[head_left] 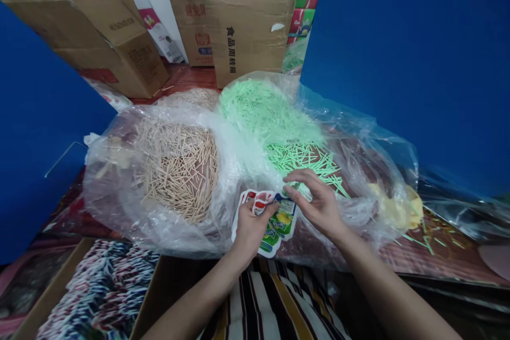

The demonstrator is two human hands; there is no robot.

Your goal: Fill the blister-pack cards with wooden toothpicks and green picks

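Note:
My left hand point(253, 226) grips a fanned bunch of flat printed cut-outs point(282, 220) with white borders; some are green with a lemon and lettering like "Sprite", others red and white. My right hand point(316, 202) is at their upper edge, thumb and fingertips drawn close together. Anything pinched there is too small to make out. Just beyond that hand, bright green thin sticks point(298, 159) spill from a clear plastic bag. Left of the cut-outs, plain wooden-coloured sticks point(185, 170) lie in another clear bag point(115, 207).
At lower left, a cardboard box point(153, 287) holds many packed striped pieces point(107, 281). Cardboard cartons point(251, 32) stand along the back. Blue panels point(414, 53) flank both sides. Loose green sticks and yellowish bands point(442, 234) lie on the reddish tabletop point(474, 260) at right.

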